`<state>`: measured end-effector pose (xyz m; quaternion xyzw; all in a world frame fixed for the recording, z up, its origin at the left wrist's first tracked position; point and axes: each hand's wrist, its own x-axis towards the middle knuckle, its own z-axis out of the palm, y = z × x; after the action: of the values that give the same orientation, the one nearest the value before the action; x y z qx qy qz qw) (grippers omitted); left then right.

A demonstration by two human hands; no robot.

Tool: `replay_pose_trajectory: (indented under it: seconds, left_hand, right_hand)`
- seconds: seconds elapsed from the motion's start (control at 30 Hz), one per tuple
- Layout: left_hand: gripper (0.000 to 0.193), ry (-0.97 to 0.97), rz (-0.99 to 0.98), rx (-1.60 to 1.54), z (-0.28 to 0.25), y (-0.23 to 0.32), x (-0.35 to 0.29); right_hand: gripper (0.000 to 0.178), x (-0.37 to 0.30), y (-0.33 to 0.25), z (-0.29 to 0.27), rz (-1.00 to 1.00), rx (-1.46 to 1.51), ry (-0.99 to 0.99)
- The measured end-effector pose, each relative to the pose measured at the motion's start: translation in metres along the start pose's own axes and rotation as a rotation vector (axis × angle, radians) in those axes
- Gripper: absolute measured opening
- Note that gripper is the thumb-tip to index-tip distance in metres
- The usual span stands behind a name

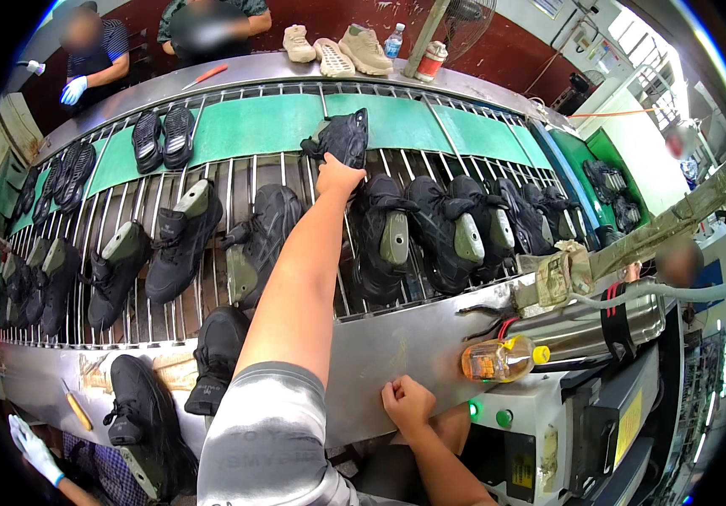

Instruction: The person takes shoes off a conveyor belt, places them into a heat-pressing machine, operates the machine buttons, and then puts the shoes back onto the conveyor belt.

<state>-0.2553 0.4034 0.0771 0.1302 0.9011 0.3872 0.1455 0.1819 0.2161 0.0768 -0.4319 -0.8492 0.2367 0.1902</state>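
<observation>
Far centre, L hand clamped on blk shoe, prob. positioning it on grn belt; next needs steady grip. R hand curled, near.

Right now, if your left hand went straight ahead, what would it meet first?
The black sports shoe, which the left hand seems to be holding; past that, perhaps the chunky beige shoe, though depth is unclear.

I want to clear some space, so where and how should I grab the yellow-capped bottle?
Take the bottle round its middle, probably with your right hand, from above and the near side. It lies on its side, cap to the right, and the flask lies close behind, crowding the far side. The broad body should hold surer than the small cap.
</observation>
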Motion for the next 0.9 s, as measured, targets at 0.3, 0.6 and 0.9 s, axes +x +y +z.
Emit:
replay_pose_trajectory:
  seconds: [0.3,0.6,0.9]
  left_hand:
    - [0.039,-0.432,-0.045,-0.937,-0.121,0.002,-0.002]
    - [0.043,-0.898,0.119,-0.938,-0.340,-0.038,-0.302]
    - [0.048,-1.153,-0.488,-0.811,-0.337,-0.144,-0.531]
  right_hand:
    - [0.019,-0.002,0.001,-0.001,-0.011,0.060,-0.024]
    - [0.034,0.033,0.042,-0.016,0.453,1.505,-0.134]
    - [0.062,-0.182,-0.002,-0.130,0.655,2.047,-0.095]
